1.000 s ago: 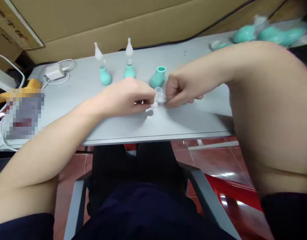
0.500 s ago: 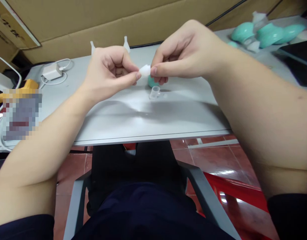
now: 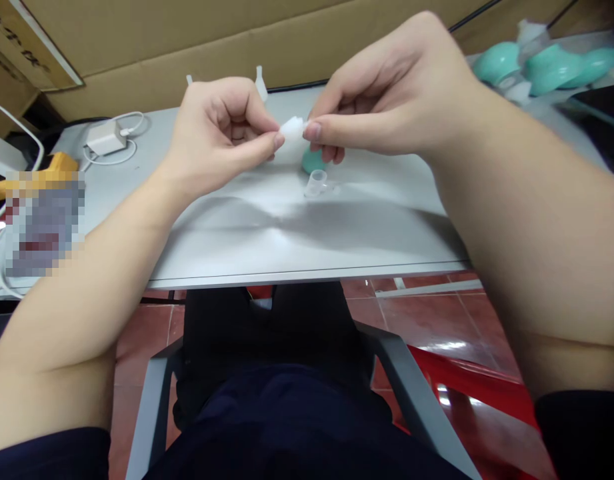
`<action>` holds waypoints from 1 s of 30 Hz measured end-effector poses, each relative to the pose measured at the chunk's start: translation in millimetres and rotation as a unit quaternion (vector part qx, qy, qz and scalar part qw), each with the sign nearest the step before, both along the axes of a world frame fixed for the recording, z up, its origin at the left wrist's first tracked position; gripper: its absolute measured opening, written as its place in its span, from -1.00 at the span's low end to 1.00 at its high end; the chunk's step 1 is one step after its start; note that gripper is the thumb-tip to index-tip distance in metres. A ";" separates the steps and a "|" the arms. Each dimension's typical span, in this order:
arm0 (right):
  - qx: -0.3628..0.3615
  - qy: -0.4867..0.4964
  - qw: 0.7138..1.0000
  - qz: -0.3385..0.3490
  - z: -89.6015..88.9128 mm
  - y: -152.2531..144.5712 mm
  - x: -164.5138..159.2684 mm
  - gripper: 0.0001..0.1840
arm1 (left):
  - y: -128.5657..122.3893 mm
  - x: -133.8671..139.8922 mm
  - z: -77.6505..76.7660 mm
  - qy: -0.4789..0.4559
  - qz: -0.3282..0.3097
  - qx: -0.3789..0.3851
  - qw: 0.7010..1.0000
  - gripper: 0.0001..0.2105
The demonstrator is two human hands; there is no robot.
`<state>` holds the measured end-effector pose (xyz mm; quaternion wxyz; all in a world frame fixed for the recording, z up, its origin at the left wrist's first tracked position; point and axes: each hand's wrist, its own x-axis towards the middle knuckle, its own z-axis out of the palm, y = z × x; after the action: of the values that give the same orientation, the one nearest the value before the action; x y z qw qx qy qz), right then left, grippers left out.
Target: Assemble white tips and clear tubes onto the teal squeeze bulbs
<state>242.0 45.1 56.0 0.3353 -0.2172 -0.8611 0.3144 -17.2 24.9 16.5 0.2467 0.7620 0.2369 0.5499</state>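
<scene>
Above the table, my left hand (image 3: 231,130) pinches a small white translucent plastic piece (image 3: 293,128) between thumb and forefinger. My right hand (image 3: 371,100) has thumb and forefinger closed at the piece's right end; the fingertips cover part of it. Below the right fingers stands a small clear plastic cup-like part (image 3: 317,181) with a short side spout. Just behind it a mint-green rounded object (image 3: 314,162) is partly hidden by the right fingers. A white narrow-necked piece (image 3: 261,83) stands upright behind my left hand, and the tip of another shows farther left.
Several mint-green rounded parts with clear pieces (image 3: 554,67) lie at the back right, near a dark flat device (image 3: 597,123). A white charger (image 3: 107,139) with its cable sits at left, near a yellow tool (image 3: 59,170). Cardboard (image 3: 187,40) walls the table's (image 3: 227,257) back.
Both hands have risen slightly, and the right hand has shifted a little to the right, away from the left. More of the white piece shows between the fingers. The view has shifted slightly.
</scene>
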 end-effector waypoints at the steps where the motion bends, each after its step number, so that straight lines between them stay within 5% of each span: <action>1: -0.001 -0.002 1.000 0.002 -0.4 -0.1 -0.3 -0.74 | 0.6 -0.4 -0.1 0.003 0.004 0.000 1.000 -0.86; 16: -0.042 -0.021 0.998 0.041 -1.9 0.9 -2.3 -0.74 | 0.1 -5.6 2.3 0.026 -0.052 0.018 0.998 -0.75; 21: -0.060 -0.023 0.997 0.038 -0.1 -1.0 -2.0 -0.78 | 5.8 -9.3 -4.0 0.074 -0.019 -0.009 0.997 -0.76; 30: -0.087 -0.051 0.992 0.076 1.7 2.6 0.0 -0.77 | -6.4 -5.7 2.1 0.139 0.020 0.056 0.989 -0.89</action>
<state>242.0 47.7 57.6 0.2463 -0.1949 -0.8605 0.4011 -22.9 18.5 18.6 0.1576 0.8387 0.2527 0.4560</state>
